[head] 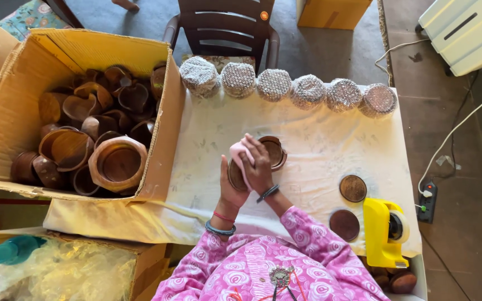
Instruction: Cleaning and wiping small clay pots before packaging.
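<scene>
Here, near the front middle of the table [319,134], I grip a round wooden lid [235,177] in my left hand [231,187], fingers closed around its edge from below. My right hand [259,164] presses a pink cloth [239,153] against the lid, fingers clamped on the fabric. Just behind the cloth sits an open wooden bowl [273,151] on the pale tablecloth. To my right lie two more round lids [353,188], one beside a yellow tape dispenser [383,231]. Along the far edge stands a row of wrapped bundles [285,86] in bubble wrap. To my left, a cardboard box [12,111] holds many wooden bowls heaped together.
</scene>
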